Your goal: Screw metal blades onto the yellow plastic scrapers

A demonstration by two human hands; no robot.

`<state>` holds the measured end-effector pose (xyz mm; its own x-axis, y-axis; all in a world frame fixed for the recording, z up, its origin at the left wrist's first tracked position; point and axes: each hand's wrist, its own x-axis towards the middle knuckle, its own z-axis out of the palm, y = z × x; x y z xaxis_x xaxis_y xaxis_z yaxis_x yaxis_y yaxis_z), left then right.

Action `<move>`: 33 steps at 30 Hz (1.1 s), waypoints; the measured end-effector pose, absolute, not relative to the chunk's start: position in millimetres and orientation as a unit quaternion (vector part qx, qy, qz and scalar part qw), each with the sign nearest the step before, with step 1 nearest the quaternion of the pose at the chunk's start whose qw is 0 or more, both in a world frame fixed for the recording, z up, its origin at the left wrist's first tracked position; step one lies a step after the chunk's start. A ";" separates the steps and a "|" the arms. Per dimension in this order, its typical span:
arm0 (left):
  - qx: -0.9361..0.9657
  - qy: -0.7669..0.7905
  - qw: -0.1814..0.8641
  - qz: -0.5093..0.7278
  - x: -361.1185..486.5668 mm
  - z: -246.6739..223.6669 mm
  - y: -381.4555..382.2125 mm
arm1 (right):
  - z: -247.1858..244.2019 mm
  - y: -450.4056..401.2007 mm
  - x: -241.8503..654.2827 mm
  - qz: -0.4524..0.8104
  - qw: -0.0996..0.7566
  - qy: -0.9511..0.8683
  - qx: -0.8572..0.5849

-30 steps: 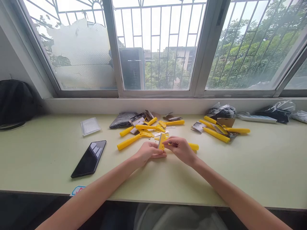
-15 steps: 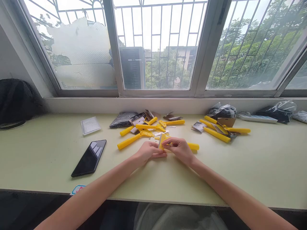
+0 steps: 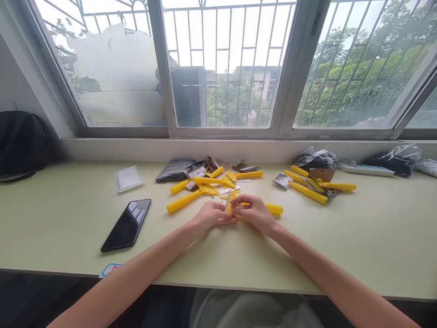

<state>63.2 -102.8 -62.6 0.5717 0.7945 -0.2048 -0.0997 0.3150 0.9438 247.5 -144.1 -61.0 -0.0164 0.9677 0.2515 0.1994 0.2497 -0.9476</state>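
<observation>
Grips yellow scraper head (image 3: 230, 200) in L hand (image 3: 210, 216), closed on lower end, w/ pale strip (image 3: 228, 199) along L edge. Holds it tilted near-upright, low over pale table (image 3: 273, 269), prob. for steadiness and to leave the R side of its face reachable. Brings R hand (image 3: 256, 213) in from the other side, fingertips curled together at that face; likely meets L hand here so both can work on one small piece. Can't tell if R fingers pinch a small part, too fine to make out.

Places scraper head btwn the two hands: within L grip, just beside R fingertips, top edge poking above L fingers. Shows yellow handle (image 3: 275, 208) on table just beyond R hand, partly hidden; can't tell if joined to anything.

Beyond L hand, has more yellow scrapers (image 3: 184, 202) plus tiny metal bits (image 3: 212, 197), prob. kept close for easy reach. Farther R, shows another yellow pile (image 3: 309, 192), w/ opened packaging (image 3: 282, 181) beside it. Well apart, L side: black phone (image 3: 126, 225), lying flat.
</observation>
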 end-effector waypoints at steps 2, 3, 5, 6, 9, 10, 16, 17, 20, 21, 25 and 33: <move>0.499 0.350 0.732 0.306 63.7 -61.8 -103.4 | -60.8 -143.9 247.3 0.380 0.500 -0.604 -0.491; 0.499 0.351 0.731 0.305 63.9 -61.5 -103.5 | -61.1 -143.5 247.2 0.376 0.494 -0.609 -0.494; 0.501 0.350 0.731 0.303 64.3 -61.5 -103.5 | -62.6 -142.7 247.6 0.340 0.484 -0.636 -0.496; 0.502 0.350 0.731 0.302 64.5 -61.7 -103.4 | -63.4 -142.4 248.1 0.305 0.478 -0.658 -0.496; 0.503 0.352 0.728 0.304 64.4 -62.6 -103.1 | -64.5 -142.9 250.9 0.189 0.448 -0.725 -0.488; 0.504 0.352 0.728 0.305 64.3 -62.8 -103.1 | -64.2 -143.7 252.0 0.165 0.436 -0.741 -0.483; 0.506 0.348 0.728 0.304 64.5 -61.4 -104.6 | -60.2 -149.5 254.9 0.110 0.423 -0.757 -0.486; 0.505 0.348 0.728 0.306 64.7 -61.3 -104.6 | -59.6 -150.2 254.8 0.108 0.429 -0.753 -0.487; 0.501 0.351 0.728 0.309 64.9 -61.6 -104.5 | -58.0 -152.7 253.8 0.116 0.444 -0.749 -0.477; 0.502 0.352 0.727 0.309 65.0 -61.9 -104.5 | -57.5 -153.6 252.9 0.121 0.445 -0.750 -0.474; 0.522 0.343 0.715 0.313 65.2 -63.7 -104.7 | -56.2 -155.9 246.1 0.138 0.424 -0.768 -0.461; 0.516 0.350 0.722 0.299 64.2 -68.5 -99.4 | -60.8 -145.4 248.9 0.086 0.419 -0.754 -0.498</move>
<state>64.2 -99.4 -68.5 0.5762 0.7931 -0.1973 -0.0701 0.2885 0.9549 248.9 -145.4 -60.8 -0.1526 0.8232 0.5469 0.6790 0.4894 -0.5472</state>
